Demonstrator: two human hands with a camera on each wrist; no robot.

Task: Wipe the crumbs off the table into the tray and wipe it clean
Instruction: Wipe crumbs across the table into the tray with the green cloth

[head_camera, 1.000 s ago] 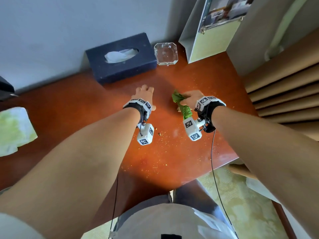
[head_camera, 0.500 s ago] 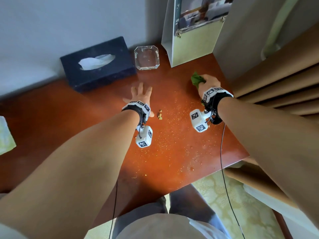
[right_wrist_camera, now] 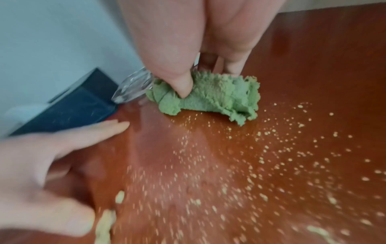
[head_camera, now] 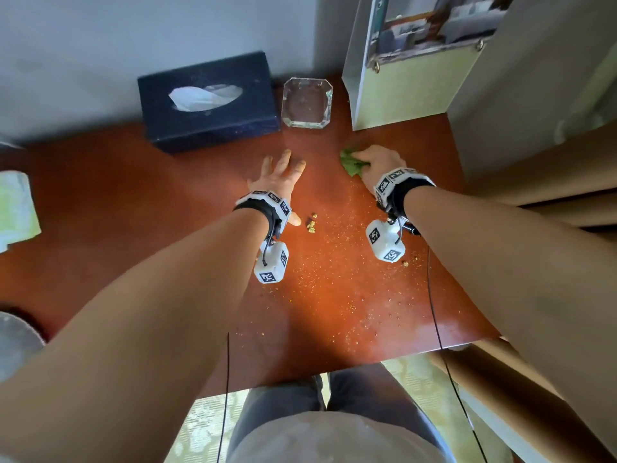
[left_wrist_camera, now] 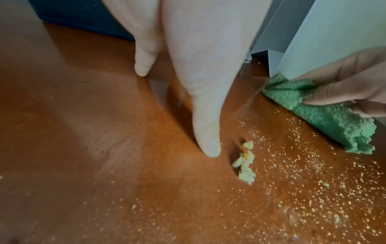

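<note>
My right hand (head_camera: 374, 160) grips a crumpled green cloth (head_camera: 351, 163) (right_wrist_camera: 208, 97) (left_wrist_camera: 325, 109) and holds it down on the red-brown table (head_camera: 133, 195), near the back right. My left hand (head_camera: 280, 172) lies flat on the table with fingers spread, left of the cloth. Fine yellow crumbs (head_camera: 334, 272) (right_wrist_camera: 261, 156) are scattered over the table's middle and front. A few bigger crumb lumps (head_camera: 312, 224) (left_wrist_camera: 245, 162) lie beside my left thumb. The clear glass tray (head_camera: 307, 102) stands at the back of the table, beyond both hands.
A dark blue tissue box (head_camera: 207, 101) sits left of the tray against the wall. A pale upright stand with a picture (head_camera: 410, 78) rises at the back right. A pale green cloth (head_camera: 16, 208) lies at the far left. The table's front edge (head_camera: 367, 362) is above my legs.
My right hand has swept the cloth from the table's middle out to the back right, then a little back to the left. My left hand stays flat on the table, fingers now spread.
</note>
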